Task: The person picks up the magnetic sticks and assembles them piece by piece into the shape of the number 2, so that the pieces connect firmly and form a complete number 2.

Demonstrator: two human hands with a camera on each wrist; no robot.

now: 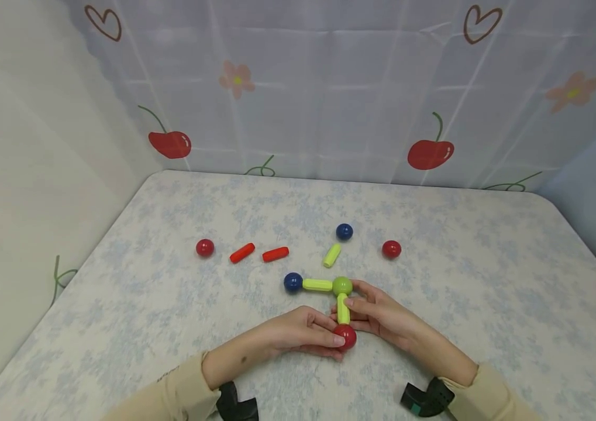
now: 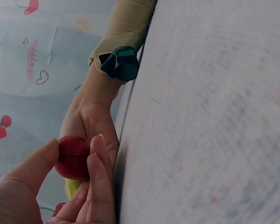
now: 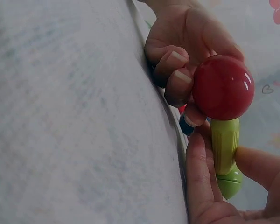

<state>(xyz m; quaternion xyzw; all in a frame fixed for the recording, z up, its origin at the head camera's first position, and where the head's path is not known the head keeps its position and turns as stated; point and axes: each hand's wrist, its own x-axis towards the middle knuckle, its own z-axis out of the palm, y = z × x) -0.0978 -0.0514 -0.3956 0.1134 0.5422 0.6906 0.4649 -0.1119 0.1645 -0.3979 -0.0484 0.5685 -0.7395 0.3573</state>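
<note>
A toy figure lies near the table's front: a blue ball (image 1: 292, 282), a green rod (image 1: 317, 285), a green ball (image 1: 342, 286), a second green rod (image 1: 343, 310) and a red ball (image 1: 345, 337). My left hand (image 1: 333, 339) grips the red ball (image 2: 73, 161) between thumb and fingers (image 2: 97, 154). My right hand (image 1: 352, 309) pinches the second green rod (image 3: 225, 144) just below the green ball (image 3: 231, 185). In the right wrist view the red ball (image 3: 222, 87) sits on the rod's end, with the left hand's fingers (image 3: 177, 70) curled beside it.
Loose pieces lie farther back on the flowered tablecloth (image 1: 461, 280): a red ball (image 1: 205, 247), two red rods (image 1: 242, 252) (image 1: 275, 254), a blue ball (image 1: 344, 231), a green rod (image 1: 331, 255) and another red ball (image 1: 391, 249). A cherry-print curtain (image 1: 329, 88) backs the table.
</note>
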